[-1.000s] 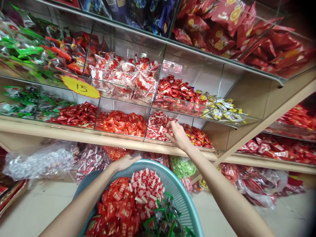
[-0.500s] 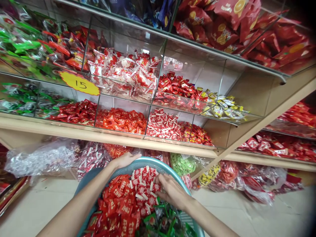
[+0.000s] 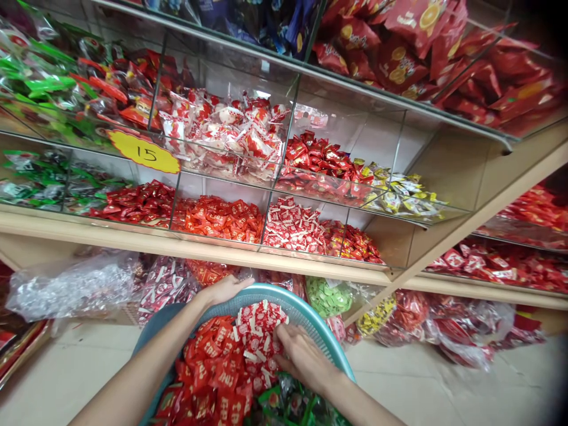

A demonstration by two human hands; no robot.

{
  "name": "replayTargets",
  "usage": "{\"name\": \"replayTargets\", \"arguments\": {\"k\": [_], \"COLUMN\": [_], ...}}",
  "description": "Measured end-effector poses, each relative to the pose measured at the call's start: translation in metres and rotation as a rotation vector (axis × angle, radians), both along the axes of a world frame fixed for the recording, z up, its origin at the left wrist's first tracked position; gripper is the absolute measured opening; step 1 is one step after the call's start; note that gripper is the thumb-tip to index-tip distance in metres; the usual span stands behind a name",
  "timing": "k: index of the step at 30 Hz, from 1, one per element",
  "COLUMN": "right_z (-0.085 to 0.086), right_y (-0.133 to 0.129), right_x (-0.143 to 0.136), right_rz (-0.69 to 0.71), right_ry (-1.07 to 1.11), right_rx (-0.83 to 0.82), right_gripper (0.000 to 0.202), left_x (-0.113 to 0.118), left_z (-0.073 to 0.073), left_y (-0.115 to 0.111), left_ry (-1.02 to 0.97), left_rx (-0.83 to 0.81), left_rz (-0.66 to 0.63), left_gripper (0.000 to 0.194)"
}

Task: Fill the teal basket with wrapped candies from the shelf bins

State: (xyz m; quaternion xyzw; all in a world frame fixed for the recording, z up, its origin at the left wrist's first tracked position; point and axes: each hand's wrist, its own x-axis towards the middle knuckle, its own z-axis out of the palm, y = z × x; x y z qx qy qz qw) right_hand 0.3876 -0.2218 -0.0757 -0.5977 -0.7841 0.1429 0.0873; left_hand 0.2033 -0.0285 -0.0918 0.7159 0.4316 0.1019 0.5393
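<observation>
A teal plastic basket (image 3: 306, 302) holds orange-red packets (image 3: 217, 367), red-and-white wrapped candies (image 3: 260, 337) and green-and-clear wrapped ones (image 3: 293, 402). At the basket's far rim, my left hand (image 3: 226, 289) grips the edge, its fingers partly hidden over the rim. My right hand (image 3: 297, 355) is inside the basket at the right side of the red-and-white candies, fingers curled down against them. Whatever lies under those fingers cannot be made out.
Glass-fronted shelves (image 3: 213, 168) of sorted candies rise ahead, with a yellow price tag (image 3: 144, 152) marked 15. Below the wooden ledge (image 3: 199, 251) lie plastic bags of candy (image 3: 328, 296) and a clear bag (image 3: 75, 287) on the tiled floor.
My right hand has shifted slightly left and down over the red-and-white candies. My left hand stays on the rim.
</observation>
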Motion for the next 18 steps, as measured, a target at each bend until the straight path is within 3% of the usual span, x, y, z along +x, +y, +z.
{"name": "replayTargets", "arguments": {"k": [10,13,18], "right_z": [-0.002,0.016,0.072], "right_y": [0.001,0.008,0.049], "right_x": [0.0,0.001,0.019], "right_rz": [-0.012,-0.013,-0.062], "right_ry": [-0.027,0.013,0.094], "right_rx": [0.051,0.106,0.321], "right_gripper": [0.026,0.023,0.012], "left_x": [-0.001,-0.001,-0.001], "left_z": [-0.013,-0.013,-0.013], "left_y": [0.004,0.005,0.006], "left_ry": [-0.024,-0.033,-0.037], "left_rx": [0.003,0.0,-0.002], "left_rz": [-0.011,-0.028,-0.023], "left_gripper": [0.064,0.064,0.065]}}
